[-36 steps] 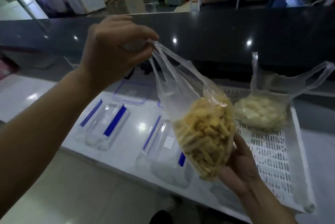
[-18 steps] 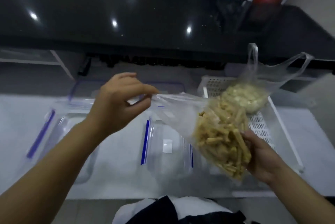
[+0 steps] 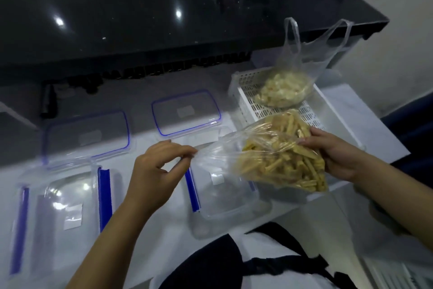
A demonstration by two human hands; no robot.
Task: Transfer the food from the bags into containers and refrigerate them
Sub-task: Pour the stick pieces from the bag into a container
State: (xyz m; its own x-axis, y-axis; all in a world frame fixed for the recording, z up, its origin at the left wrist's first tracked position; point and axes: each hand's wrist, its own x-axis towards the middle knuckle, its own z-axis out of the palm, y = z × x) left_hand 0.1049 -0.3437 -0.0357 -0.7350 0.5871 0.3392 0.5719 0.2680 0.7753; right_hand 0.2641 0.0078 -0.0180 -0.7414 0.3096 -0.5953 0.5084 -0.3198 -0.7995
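The person holds a clear plastic bag (image 3: 276,160) of yellow stick-shaped food on its side above the white tabletop (image 3: 164,230). The left hand (image 3: 154,171) pinches the bag's twisted mouth between thumb and fingertips, while the right hand (image 3: 337,155) curls around the full end, cupping it from the right. The bag hangs over the near right container (image 3: 225,197), an open clear tub with blue clips, and its mouth points left. A 2nd open tub (image 3: 61,213) sits well to the left on the tabletop. Behind each tub lies a clear lid with a blue rim, 1 on the left (image 3: 86,136) and 1 on the right (image 3: 187,113). To the right stands a white slotted basket (image 3: 243,87), and inside it rests another clear bag (image 3: 285,87) of pale food pieces, its handles standing up. A dark glossy counter (image 3: 140,19) runs behind everything.
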